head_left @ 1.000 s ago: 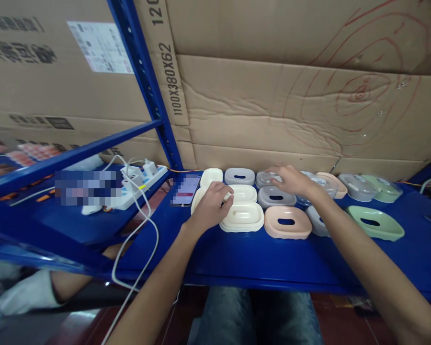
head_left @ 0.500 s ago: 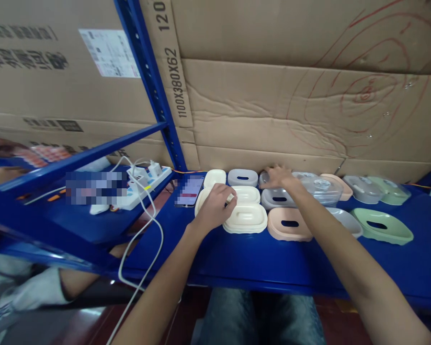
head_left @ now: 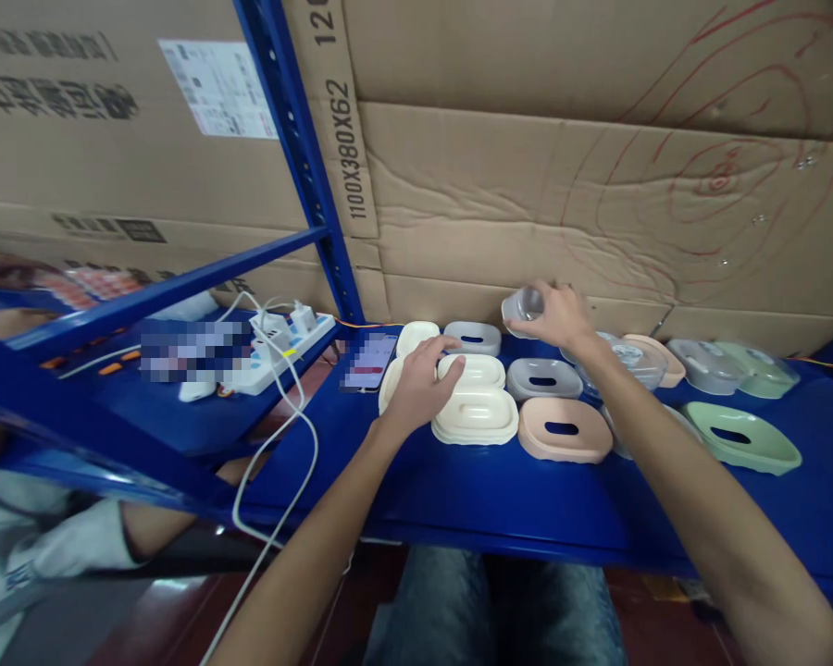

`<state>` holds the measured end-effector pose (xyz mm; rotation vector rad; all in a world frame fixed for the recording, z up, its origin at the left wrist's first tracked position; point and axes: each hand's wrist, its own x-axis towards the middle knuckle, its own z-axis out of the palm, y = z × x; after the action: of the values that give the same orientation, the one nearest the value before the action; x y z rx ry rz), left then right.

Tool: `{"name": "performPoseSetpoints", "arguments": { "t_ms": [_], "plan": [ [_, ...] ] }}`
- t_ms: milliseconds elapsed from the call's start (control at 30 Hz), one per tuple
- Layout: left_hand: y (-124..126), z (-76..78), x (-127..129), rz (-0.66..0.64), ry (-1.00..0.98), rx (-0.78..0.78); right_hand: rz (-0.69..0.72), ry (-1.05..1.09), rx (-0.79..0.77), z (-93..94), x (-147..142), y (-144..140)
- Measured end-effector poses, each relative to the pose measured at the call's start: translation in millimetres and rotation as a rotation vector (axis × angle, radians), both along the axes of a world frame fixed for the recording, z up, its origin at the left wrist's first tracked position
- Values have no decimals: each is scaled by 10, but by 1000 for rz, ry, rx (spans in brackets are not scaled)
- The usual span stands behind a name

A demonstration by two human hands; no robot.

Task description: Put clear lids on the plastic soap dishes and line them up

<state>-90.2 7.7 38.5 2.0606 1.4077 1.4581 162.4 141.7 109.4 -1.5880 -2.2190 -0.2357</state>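
Mid-lift: right hand (head_left: 559, 314) clamped on a clear lid (head_left: 523, 303) raised above the grey tray (head_left: 542, 378) on the blue shelf (head_left: 500, 490), left hand (head_left: 422, 384) pressing loosely on the cream tray stack (head_left: 473, 407); next, probably, carrying that lid across and seating it squarely

Shelf (head_left: 500, 504): deep blue.
Lid in right hand (head_left: 522, 304): clear, grey-tinted.
Stacked trays under left hand (head_left: 476, 413): cream.
Slotted tray, front (head_left: 564, 430): pale pink.
Slotted tray, right (head_left: 741, 437): pale green.
Slotted trays, back (head_left: 542, 378): light grey.
Cardboard wall (head_left: 597, 185): brown, red scribbled loops.
Power strip (head_left: 278, 353): white.
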Motion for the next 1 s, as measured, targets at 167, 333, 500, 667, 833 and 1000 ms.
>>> {"name": "performPoseSetpoints", "arguments": {
  "t_ms": [167, 333, 500, 667, 833, 1000],
  "plan": [
    [168, 282, 345, -287, -712, -397, 284, 53, 155, 102, 55, -643],
    [219, 379, 722, -635, -996, -678, 398, 59, 213, -134, 105, -1043],
    [219, 194, 748, -601, -1072, -736, 546, 144, 292, -307, 228, -1036],
    [216, 152, 659, -600, -1062, -757, 633, 209, 257, -296, 302, -1052],
    [168, 206, 703, -564, -1125, -817, 664, 233, 244, -307, 312, -1092],
    [159, 265, 696, -541, -1205, -850, 684, 418, 323, -301, 326, -1031]
  ]
}}
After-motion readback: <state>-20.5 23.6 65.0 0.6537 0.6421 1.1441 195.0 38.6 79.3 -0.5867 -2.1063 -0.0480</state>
